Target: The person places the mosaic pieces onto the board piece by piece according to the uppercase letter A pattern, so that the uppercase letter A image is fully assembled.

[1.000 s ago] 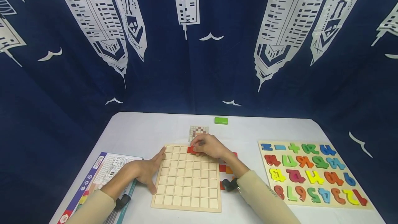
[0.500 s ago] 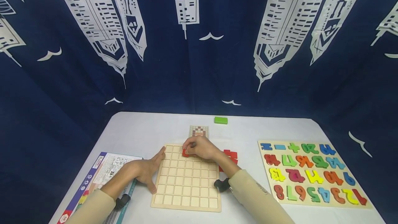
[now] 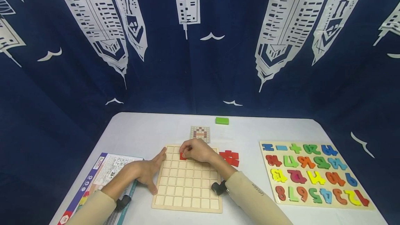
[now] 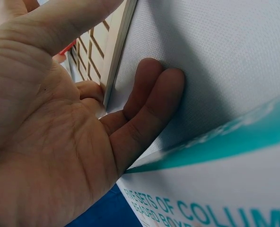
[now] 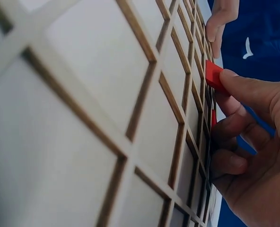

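Note:
My right hand (image 3: 200,150) pinches a small red square tile (image 5: 215,75) between thumb and fingers, over the far rows of a wooden grid board (image 3: 184,192). The tile stands tilted against the grid in the right wrist view. Another bit of red (image 5: 214,118) shows behind the fingers there, mostly hidden. At the board's left side rests my left hand (image 3: 148,172), fingers spread and touching the edge, gripping nothing. In the left wrist view its palm (image 4: 50,123) is seen close up. A small pattern card (image 3: 200,133) lies just beyond the board.
Several loose red tiles (image 3: 231,158) lie right of the board, partly behind the right forearm. A board of coloured numerals and signs (image 3: 343,207) is at the right. A printed box (image 3: 107,169) lies under the left forearm. A green block (image 3: 222,121) sits near the far edge.
My right hand has slid left and slightly nearer across the board's far rows, with the red tile in its fingers. More loose red tiles are uncovered at right. The left hand has stayed put.

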Tool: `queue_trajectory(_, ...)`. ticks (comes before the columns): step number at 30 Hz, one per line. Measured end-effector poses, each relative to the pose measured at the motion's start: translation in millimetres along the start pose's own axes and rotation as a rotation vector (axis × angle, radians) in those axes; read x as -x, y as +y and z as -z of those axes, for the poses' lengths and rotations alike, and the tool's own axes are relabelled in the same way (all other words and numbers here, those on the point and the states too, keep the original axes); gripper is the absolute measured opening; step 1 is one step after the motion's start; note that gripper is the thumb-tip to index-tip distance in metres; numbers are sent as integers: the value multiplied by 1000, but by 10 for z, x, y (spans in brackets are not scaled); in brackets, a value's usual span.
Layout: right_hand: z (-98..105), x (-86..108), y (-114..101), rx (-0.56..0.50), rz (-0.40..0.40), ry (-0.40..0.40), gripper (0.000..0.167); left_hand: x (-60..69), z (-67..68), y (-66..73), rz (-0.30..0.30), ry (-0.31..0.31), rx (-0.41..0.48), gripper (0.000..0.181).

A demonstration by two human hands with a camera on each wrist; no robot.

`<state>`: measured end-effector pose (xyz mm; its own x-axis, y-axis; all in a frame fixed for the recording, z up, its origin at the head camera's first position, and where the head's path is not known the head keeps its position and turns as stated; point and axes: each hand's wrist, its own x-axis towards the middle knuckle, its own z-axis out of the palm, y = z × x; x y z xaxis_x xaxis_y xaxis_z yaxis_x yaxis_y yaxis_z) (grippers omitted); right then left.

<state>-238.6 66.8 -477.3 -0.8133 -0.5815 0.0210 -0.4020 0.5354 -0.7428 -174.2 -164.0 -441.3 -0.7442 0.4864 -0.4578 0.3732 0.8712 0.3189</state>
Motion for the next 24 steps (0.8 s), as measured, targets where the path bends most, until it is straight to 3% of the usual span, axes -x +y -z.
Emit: queue_trajectory(24, 10, -8, -41, 139, 0, 14, 12, -11, -7, 9, -1, 11, -15, 150)
